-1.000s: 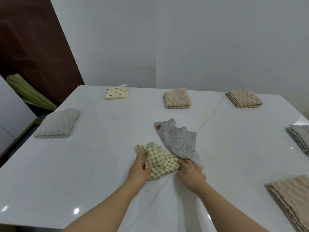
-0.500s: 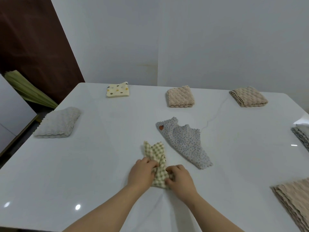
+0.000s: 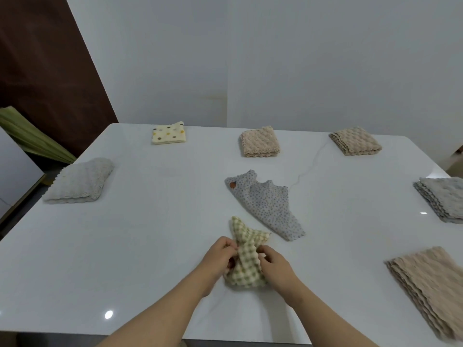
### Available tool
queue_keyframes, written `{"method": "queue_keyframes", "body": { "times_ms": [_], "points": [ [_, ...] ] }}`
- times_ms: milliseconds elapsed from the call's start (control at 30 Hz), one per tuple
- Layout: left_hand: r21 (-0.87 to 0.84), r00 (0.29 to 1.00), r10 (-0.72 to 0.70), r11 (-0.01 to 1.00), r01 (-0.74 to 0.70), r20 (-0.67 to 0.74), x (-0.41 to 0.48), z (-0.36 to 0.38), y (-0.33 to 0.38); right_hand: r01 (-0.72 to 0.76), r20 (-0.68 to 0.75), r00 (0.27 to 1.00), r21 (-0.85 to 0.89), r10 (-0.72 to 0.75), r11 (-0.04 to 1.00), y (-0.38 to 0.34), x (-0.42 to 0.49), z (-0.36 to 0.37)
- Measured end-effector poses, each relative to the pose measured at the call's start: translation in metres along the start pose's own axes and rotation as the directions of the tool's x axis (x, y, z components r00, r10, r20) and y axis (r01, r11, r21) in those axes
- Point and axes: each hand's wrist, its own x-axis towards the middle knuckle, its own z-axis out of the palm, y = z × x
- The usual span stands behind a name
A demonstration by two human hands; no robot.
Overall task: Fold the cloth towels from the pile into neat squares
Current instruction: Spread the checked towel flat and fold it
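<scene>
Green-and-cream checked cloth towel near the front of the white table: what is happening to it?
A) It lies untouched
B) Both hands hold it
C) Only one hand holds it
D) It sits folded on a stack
B: the left-hand grip and the right-hand grip each pinch one side of the crumpled green-and-cream checked cloth towel.

Only 1 view was given: a wide-angle head camera, worn by the person, that faced forward and down over the white counter (image 3: 125, 246). It sat close above the left hand (image 3: 218, 259) and right hand (image 3: 275, 269) at 6 o'clock. The counter's far edge and the wall (image 3: 300, 58) lay well apart from it at 12 o'clock.
</scene>
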Motion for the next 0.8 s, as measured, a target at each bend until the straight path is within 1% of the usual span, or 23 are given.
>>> {"method": "queue_keyframes", "body": {
  "times_ms": [33, 67, 133, 200, 300, 467, 633, 700, 800],
  "points": [
    [-0.019, 1.000, 0.008, 1.000, -0.007, 0.015, -0.002, 0.003, 0.000, -0.008, 0.002, 1.000, 0.027, 0.008, 1.000, 0.001, -0.003, 0.001],
    [0.002, 0.999, 0.025, 1.000, -0.025, 0.025, -0.003, 0.006, 0.000, -0.014, 0.001, 1.000, 0.045, 0.014, 0.999, 0.002, -0.006, 0.001],
    [0.141, 0.997, 0.076, 0.987, -0.079, 0.025, -0.006, 0.012, 0.000, -0.020, -0.003, 1.000, 0.087, 0.020, 0.996, 0.005, -0.012, 0.003],
    [0.291, 0.991, 0.137, 0.947, -0.134, 0.010, -0.008, 0.016, 0.000, -0.024, -0.009, 1.000, 0.157, 0.025, 0.987, 0.009, -0.015, 0.003],
    [0.406, 0.983, 0.182, 0.898, -0.170, 0.010, -0.009, 0.021, 0.000, -0.025, -0.008, 1.000, 0.259, 0.028, 0.965, 0.012, -0.019, 0.001],
    [0.451, 0.984, 0.172, 0.875, -0.176, 0.050, -0.010, 0.024, -0.002, -0.041, -0.028, 0.998, 0.394, 0.057, 0.918, 0.012, -0.020, -0.001],
    [0.496, 0.979, 0.160, 0.845, -0.202, 0.126, -0.012, 0.027, 0.000, -0.086, -0.078, 0.989, 0.378, 0.124, 0.922, 0.016, -0.014, 0.000],
    [0.472, 0.982, 0.147, 0.862, -0.186, 0.118, -0.011, 0.026, 0.000, -0.109, -0.079, 0.986, 0.363, 0.148, 0.925, 0.017, -0.012, 0.000],
    [0.444, 0.989, 0.128, 0.884, -0.150, 0.080, -0.011, 0.026, -0.003, -0.104, -0.088, 0.986, 0.325, 0.139, 0.940, 0.016, -0.012, 0.002]
  ]
}}
